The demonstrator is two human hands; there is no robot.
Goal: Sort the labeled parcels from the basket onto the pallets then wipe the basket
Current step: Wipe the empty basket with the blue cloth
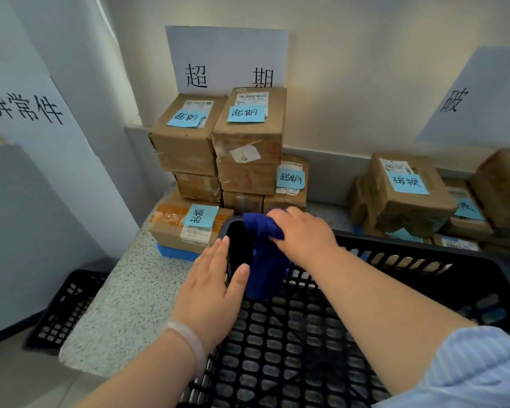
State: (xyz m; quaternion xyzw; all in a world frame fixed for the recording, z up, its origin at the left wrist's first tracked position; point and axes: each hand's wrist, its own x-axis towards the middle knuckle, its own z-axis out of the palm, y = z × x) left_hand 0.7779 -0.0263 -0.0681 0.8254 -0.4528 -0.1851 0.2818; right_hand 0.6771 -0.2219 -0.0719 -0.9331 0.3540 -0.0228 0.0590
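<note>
Head view: the right hand (304,234) grips a bunched blue cloth (265,260) on the far corner rim of the basket (424,245). The left hand (215,287), fingers straight, presses the wall just beside it. Brace there, I'd say, and drag the cloth along the rim.

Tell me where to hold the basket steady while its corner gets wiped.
Take the basket by its left wall's rim, from outside: the left hand straddles it there, thumb inside, while the right hand grips the blue cloth draped over the far-left corner.
</note>
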